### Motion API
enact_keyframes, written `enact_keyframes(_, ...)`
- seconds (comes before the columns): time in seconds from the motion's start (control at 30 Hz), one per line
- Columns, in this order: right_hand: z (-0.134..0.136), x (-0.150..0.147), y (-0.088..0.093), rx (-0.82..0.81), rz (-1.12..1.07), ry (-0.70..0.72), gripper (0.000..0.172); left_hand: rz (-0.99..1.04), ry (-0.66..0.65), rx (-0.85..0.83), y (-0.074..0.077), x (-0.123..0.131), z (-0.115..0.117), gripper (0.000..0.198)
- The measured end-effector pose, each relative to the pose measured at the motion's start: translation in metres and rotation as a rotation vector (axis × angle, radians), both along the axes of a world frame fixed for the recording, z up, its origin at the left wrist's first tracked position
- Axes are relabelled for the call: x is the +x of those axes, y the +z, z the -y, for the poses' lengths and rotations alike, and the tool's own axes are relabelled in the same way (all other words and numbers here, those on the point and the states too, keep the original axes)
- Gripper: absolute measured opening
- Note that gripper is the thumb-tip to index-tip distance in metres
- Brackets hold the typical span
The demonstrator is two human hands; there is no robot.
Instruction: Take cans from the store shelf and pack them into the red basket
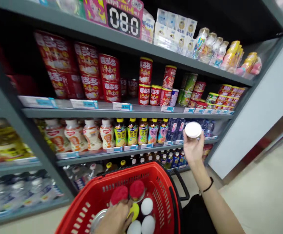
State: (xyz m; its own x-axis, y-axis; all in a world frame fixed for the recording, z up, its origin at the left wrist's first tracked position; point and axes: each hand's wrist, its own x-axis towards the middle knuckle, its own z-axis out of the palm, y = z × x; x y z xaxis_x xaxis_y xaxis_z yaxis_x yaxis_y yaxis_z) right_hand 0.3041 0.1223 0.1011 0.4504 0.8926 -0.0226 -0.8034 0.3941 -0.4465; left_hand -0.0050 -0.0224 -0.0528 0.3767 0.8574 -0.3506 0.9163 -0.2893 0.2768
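We face a tall grey shelf unit (pixel 126 113) filling most of the view, stocked with stacked red cans (pixel 109 78) on its middle shelf and a row of yellow-capped bottles (pixel 132 131) on the shelf beneath. Below and in front of it we have a red basket (pixel 86 191) with pierced walls and a black handle (pixel 184 187) on its right side. Our left hand (pixel 115 217) is down inside the basket, fingers at a yellow lid (pixel 135 211); it is blurred, so we cannot tell whether its grip holds anything. Our right hand (pixel 193 146) is raised beyond the basket, in front of the lower shelves, its grip wrapped around a white-lidded container (pixel 193 130), lid facing up toward us. Within the basket, two red-topped items (pixel 136 190) lie beyond the left hand, and three white round tops (pixel 147 206) cluster beside the yellow lid. A thin black band (pixel 208 185) circles our right wrist.
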Motion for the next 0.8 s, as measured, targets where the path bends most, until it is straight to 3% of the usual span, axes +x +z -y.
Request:
enact_keyframes(0.13, 0.037, -0.063, -0.053, -0.376, -0.333, 0.402, 0.05, 0.386, -0.064, 0.542, 0.042, 0.006, 0.002, 0.028)
enact_keyframes(0.2, 0.054, -0.089, -0.078, -0.514, -0.312, 0.575, 0.065, 0.537, -0.04, 0.72, 0.055, 0.006, 0.007, 0.025)
enact_keyframes(0.27, 0.072, -0.113, -0.095, -0.582, -0.213, 0.705, 0.078, 0.605, 0.028, 0.811, 0.063, 0.006, 0.013, 0.042)
enact_keyframes(0.37, 0.098, -0.139, -0.105, -0.556, -0.046, 0.933, 0.083, 0.668, 0.068, 0.807, 0.069, 0.006, 0.017, 0.072)
enact_keyframes(0.47, 0.113, -0.152, -0.107, -0.547, 0.103, 1.053, 0.064, 0.747, 0.063, 0.685, 0.072, 0.003, 0.017, 0.087)
enact_keyframes(0.67, 0.12, -0.149, -0.128, -0.547, 0.48, 1.191, 0.062, 0.768, 0.102, 0.636, 0.073, -0.004, 0.012, 0.078)
enact_keyframes(0.8, 0.117, -0.14, -0.126, -0.541, 0.722, 1.204, 0.059, 0.79, 0.134, 0.657, 0.07, -0.003, 0.011, 0.078)
